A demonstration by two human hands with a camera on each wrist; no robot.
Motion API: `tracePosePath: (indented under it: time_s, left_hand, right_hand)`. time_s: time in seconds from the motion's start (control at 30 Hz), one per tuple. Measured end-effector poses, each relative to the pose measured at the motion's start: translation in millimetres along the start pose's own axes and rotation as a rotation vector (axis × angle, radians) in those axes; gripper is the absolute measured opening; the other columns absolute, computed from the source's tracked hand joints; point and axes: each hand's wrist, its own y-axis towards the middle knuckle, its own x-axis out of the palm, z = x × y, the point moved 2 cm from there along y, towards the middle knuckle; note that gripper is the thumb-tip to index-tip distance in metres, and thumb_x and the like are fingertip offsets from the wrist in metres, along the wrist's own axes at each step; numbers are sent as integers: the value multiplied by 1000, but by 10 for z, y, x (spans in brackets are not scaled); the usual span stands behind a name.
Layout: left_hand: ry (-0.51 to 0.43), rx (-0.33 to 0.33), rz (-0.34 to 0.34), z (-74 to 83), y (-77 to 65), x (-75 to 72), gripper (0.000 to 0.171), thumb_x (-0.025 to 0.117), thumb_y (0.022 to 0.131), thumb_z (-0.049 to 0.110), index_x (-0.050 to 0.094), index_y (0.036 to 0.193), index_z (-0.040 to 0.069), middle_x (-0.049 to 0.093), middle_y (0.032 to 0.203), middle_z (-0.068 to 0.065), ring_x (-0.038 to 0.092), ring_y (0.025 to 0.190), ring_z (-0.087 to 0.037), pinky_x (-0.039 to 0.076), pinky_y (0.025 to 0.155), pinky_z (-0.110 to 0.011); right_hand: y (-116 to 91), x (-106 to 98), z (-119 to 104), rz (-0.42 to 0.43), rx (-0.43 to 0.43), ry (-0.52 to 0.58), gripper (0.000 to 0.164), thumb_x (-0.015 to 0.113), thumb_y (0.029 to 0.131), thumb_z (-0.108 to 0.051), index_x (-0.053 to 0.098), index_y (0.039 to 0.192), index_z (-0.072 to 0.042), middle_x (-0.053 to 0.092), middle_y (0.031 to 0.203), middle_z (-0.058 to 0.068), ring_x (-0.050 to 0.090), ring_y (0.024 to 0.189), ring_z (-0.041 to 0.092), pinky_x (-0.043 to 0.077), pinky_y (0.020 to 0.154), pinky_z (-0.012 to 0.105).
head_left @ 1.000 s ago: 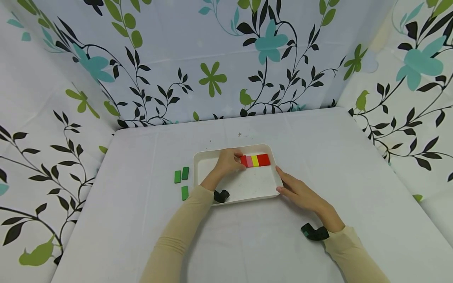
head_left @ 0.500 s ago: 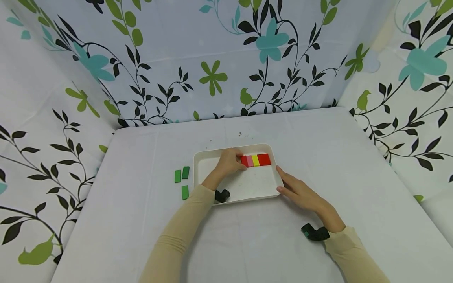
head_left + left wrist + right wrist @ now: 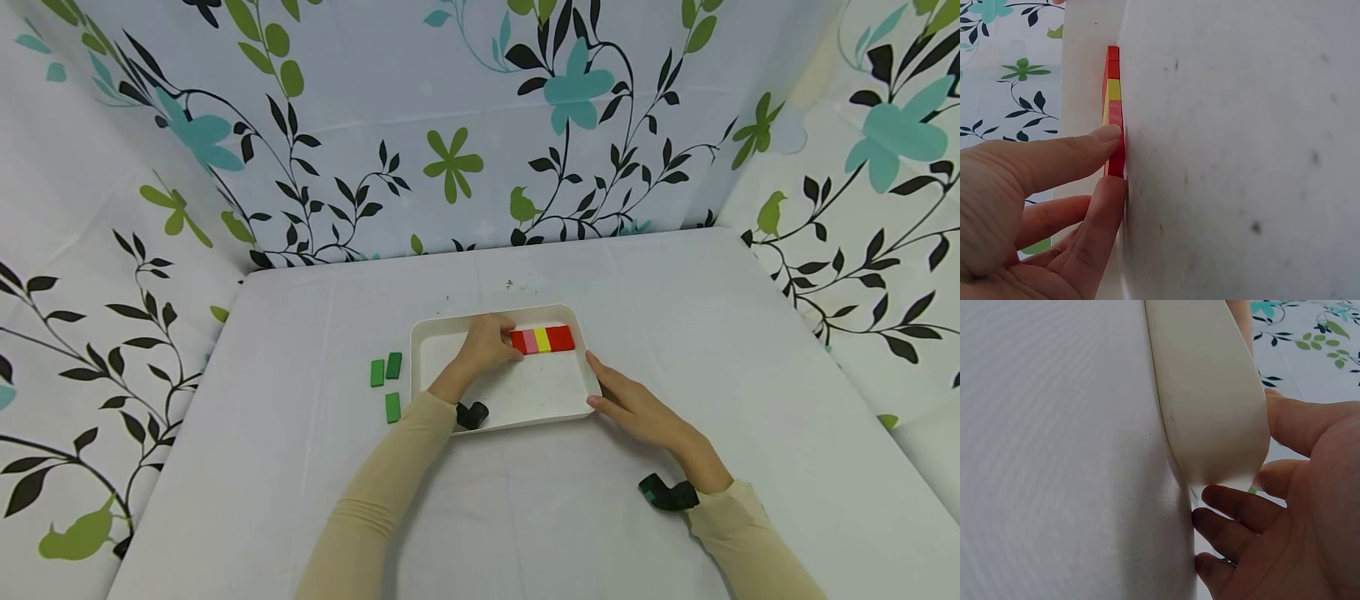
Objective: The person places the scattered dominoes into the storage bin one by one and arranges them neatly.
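In the head view, a row of flat blocks lies near the far wall of a white tray (image 3: 525, 408). From left to right it has a red block (image 3: 517, 342), a pink block (image 3: 530, 342), a yellow block (image 3: 542, 340) and red at the right end (image 3: 560, 338). My left hand (image 3: 483, 346) pinches the leftmost red block. In the left wrist view, its thumb (image 3: 1107, 134) lies on the block's near side and another fingertip sits at its end. My right hand (image 3: 637, 408) touches the tray's right wall with extended fingers, seen at the outer corner in the right wrist view.
Left of the tray, three loose green blocks lie on the white-covered table: a light one (image 3: 377, 373), a darker one (image 3: 393, 365) and a nearer one (image 3: 393, 407). Patterned curtains (image 3: 450, 167) enclose the table's back and sides.
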Motion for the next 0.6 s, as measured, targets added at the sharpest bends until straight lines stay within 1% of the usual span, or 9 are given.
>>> tracePosePath:
  time_s: [0.1,0.2,0.33,0.43,0.53,0.6]
  left_hand:
    - [-19,-6,-4,-3,-2,-8,48,85,74,10,68,117,-4,66,95,-13,55,85,-20,49,75,-26]
    - [-34,-6,5,-11,3,-13,49,85,74,11,68,117,-4,66,95,-12,56,85,-20,49,75,-26]
    - [-13,-26,10,1,-6,-29,52,85,75,17,67,121,0,64,93,-9,54,85,-19,47,72,-25]
    - [5,-40,15,35,-19,-56,52,83,78,22,67,124,5,62,95,-7,55,85,-19,46,71,-25]
    - [1,-18,27,88,-28,-102,50,82,80,23,67,125,8,63,99,-8,57,86,-20,48,72,-26]
    - [-8,8,30,123,-41,-146,48,80,81,22,67,126,9,64,102,-9,58,86,-21,49,73,-26]
  right_hand:
    - [-4,-1,-4,0,-2,2,74,53,101,-34,12,157,-9,19,161,18,22,147,39,26,115,56]
    - [-2,-3,-5,1,-5,3,74,53,101,-34,12,157,-9,18,162,18,22,148,39,26,115,56]
    - [-1,-5,-5,1,-4,0,74,53,101,-34,12,157,-10,19,162,17,22,148,39,26,115,56]
    - [-1,-5,-5,1,-3,-3,74,53,101,-34,13,157,-10,19,161,17,23,147,39,26,115,56]
    - [0,-4,0,-1,-1,2,74,53,101,-34,13,157,-10,19,161,17,23,147,39,26,115,56]
    - [2,-2,3,-3,-1,7,74,53,100,-35,13,157,-10,19,162,17,22,148,38,25,115,55]
